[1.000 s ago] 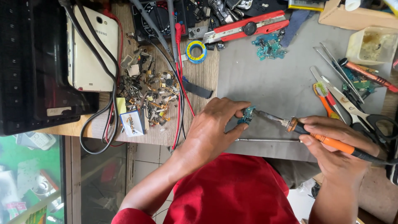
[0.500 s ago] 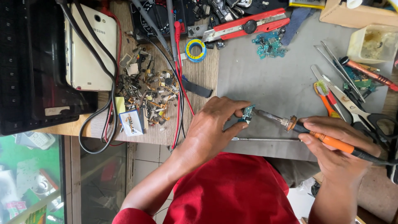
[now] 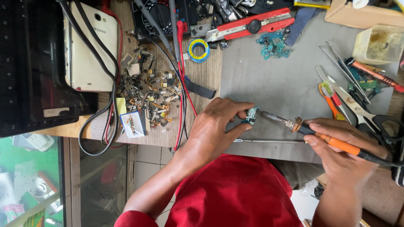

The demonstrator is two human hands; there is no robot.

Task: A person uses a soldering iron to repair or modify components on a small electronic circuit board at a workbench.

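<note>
Left hand [image 3: 214, 130] pinches a small circuit board [image 3: 251, 115], right hand [image 3: 345, 145] grips the soldering iron [image 3: 311, 130] (tweezers [image 3: 343, 90] nearby).

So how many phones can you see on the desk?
1 for sure: a white phone lying back-up at the desk's left, under black cables. Another small handset seems to sit below, behind glass; more may be hidden.

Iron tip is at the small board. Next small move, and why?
Probably hold the soldering iron steady and ease its tip onto the joint. The left hand pinches the small teal circuit board on the grey mat, and the right hand holds the iron's orange handle, its tip at the board's edge. Contact itself is too small to confirm.
</note>
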